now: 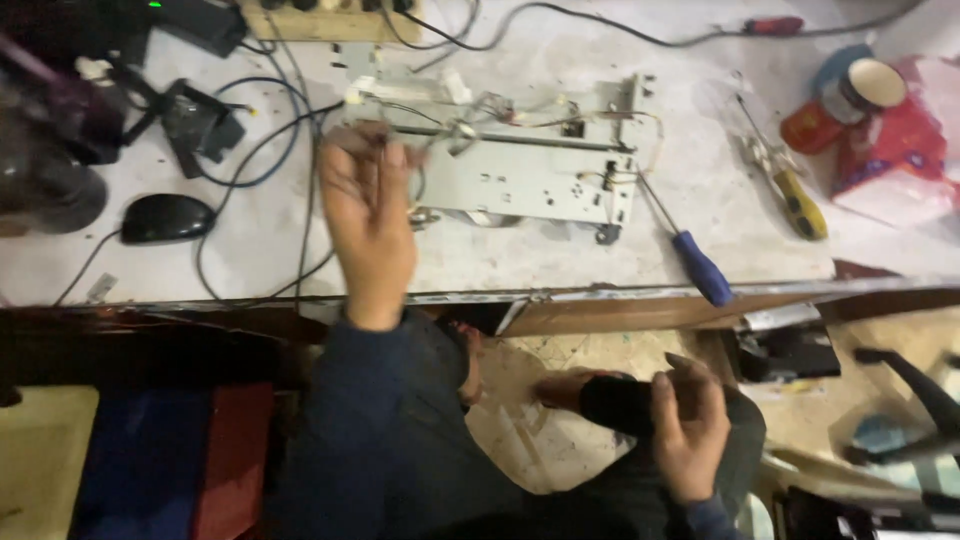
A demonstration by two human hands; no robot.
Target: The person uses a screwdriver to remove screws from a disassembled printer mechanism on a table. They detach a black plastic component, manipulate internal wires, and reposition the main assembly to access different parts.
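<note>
Mouse: black, on the desk, well left of the metal chassis.
Left hand: fingers curled at the chassis's left end; grip too blurred to tell.
Blue screwdriver: just right of the chassis.
Right hand: below the desk edge, loosely curled, grip unclear.

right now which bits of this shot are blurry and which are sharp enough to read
Head view: the left hand is smeared by motion blur at the fingertips, and the right hand below the table edge is soft too. The metal chassis and blue-handled screwdriver are sharper, though mildly soft. The left corner is dark; the white tabletop is evenly lit.
</note>
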